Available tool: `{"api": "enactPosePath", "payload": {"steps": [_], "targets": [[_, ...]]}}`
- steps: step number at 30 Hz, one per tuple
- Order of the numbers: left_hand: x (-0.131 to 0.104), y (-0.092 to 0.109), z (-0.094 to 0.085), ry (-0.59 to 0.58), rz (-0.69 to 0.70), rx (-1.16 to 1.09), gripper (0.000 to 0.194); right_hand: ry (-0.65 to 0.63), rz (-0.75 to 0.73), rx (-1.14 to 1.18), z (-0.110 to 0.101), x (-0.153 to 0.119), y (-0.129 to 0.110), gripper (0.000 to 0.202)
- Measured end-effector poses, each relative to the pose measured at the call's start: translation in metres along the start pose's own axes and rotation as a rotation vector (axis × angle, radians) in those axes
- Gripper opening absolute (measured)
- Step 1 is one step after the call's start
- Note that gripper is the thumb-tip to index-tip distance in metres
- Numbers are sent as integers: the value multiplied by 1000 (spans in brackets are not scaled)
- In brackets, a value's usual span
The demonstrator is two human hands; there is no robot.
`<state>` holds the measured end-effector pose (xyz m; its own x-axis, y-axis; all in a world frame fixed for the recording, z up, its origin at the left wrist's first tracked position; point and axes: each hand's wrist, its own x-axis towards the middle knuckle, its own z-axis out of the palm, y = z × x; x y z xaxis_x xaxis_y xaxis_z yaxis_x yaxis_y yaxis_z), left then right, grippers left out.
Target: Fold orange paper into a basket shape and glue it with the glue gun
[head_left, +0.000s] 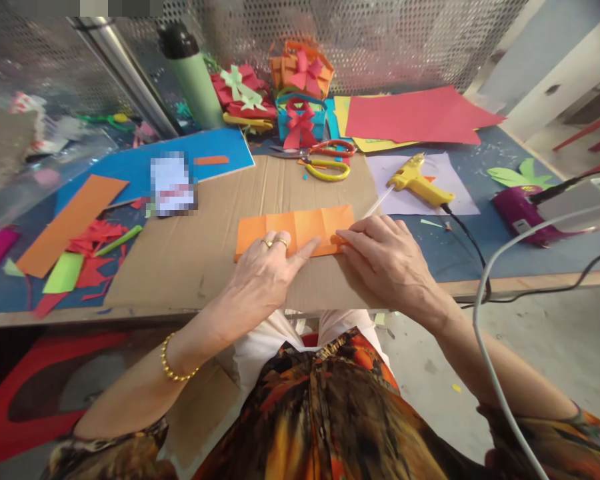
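Observation:
A creased strip of orange paper [305, 228] lies on the brown cardboard [175, 260], its near edge folded up. My left hand [270, 267] rests on the strip's near edge, fingers apart, the index finger stretched to the right along the fold. At the strip's right end, my right hand [385, 257] has its fingers pressed together on the near corner, the thumb hidden beneath. A yellow glue gun [420, 183] lies on a pale purple sheet [453, 173] beyond my right hand. Scissors with red handles [330, 149] and yellow-handled scissors [327, 170] lie behind the strip.
Small paper baskets [301, 120] with bows stand at the back beside a green bottle [195, 80]. Red sheets [415, 113] lie at back right. Paper scraps [93, 250] and a phone [171, 183] are on the left. A white cable [485, 293] hangs across the right side.

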<state>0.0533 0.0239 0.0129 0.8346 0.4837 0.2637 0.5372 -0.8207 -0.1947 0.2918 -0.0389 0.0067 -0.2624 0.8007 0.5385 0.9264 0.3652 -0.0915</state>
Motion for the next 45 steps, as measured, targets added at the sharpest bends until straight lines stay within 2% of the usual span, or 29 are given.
{"api": "enactPosePath", "payload": {"steps": [3, 6, 9, 11, 17, 25, 36, 45], "targets": [[1, -4, 4, 65, -36, -135, 39, -49, 41, 98, 5, 2, 2, 29], [6, -7, 4, 99, -106, -361, 25, -76, 109, 205, 6, 1, 6, 27], [16, -8, 3, 75, -230, -539, 12, -92, 156, 266, 5, 2, 8, 25], [21, -7, 1, 31, -304, -571, 11, -101, 172, 274, 4, 3, 9, 24], [28, -1, -3, -111, -386, -488, 15, -143, 190, 235, 7, 5, 9, 24], [34, 3, -6, -265, -389, -384, 15, -178, 190, 256, 8, 9, 12, 25], [39, 3, -12, -316, -392, -357, 16, -171, 246, 297, 8, 11, 13, 22], [39, 2, -10, -307, -367, -345, 13, -181, 257, 294, 9, 11, 13, 21]]}}
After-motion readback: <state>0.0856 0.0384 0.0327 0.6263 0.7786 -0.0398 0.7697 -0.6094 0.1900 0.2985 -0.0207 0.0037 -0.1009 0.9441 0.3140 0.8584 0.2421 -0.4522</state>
